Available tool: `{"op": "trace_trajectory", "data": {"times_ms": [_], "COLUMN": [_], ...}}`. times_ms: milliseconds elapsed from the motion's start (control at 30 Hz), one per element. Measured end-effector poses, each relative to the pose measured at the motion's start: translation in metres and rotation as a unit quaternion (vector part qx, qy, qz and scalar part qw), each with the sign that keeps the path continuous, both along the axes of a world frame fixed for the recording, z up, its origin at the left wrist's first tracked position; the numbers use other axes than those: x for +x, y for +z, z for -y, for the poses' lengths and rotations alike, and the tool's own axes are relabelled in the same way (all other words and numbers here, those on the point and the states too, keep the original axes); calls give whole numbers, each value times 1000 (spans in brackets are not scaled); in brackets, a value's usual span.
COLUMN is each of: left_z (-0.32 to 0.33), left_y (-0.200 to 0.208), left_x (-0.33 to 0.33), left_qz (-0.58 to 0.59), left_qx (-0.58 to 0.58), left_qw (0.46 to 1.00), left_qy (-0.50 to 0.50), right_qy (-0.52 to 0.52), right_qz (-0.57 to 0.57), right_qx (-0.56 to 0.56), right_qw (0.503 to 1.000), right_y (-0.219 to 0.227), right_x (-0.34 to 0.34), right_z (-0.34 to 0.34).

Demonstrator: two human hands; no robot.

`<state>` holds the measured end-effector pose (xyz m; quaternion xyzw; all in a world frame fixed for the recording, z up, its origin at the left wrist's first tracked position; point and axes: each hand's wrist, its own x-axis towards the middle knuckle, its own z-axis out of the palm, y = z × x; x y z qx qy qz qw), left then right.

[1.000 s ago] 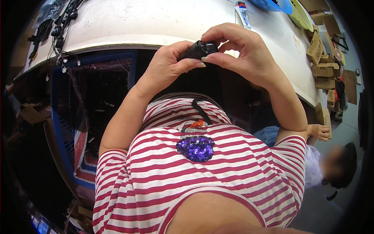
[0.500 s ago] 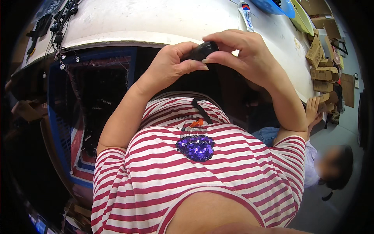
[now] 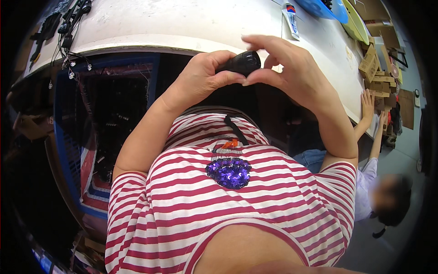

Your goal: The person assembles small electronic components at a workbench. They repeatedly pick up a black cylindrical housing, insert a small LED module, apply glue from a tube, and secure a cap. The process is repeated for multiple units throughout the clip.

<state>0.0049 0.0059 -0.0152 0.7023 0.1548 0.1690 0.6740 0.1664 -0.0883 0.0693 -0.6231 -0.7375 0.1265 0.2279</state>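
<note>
The small black cylinder-shaped part [image 3: 240, 62] is held in the air above the edge of the white table [image 3: 182, 23], between both hands. The left hand [image 3: 200, 77] is wrapped around its left end with fingers closed. The right hand [image 3: 292, 73] pinches its right end between thumb and fingertips. Black cables [image 3: 68, 27] lie at the table's far left corner.
</note>
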Motion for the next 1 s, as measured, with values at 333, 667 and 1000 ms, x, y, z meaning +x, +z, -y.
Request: {"op": "trace_trajectory", "data": {"times_ms": [333, 667, 1000], "left_z": [-1, 14, 30], "left_y": [-1, 11, 6], "left_x": [0, 12, 11], "left_qz": [14, -20, -1], "left_qx": [57, 150, 26], "left_qw": [998, 988, 997], "left_qy": [8, 44, 75], "right_qy": [6, -64, -44], "right_qz": [-38, 62, 11], "right_qx": [-27, -83, -113], "right_qw": [999, 993, 993], "right_y": [1, 6, 21], "right_x": [5, 7, 9], "right_z": [0, 8, 30]}}
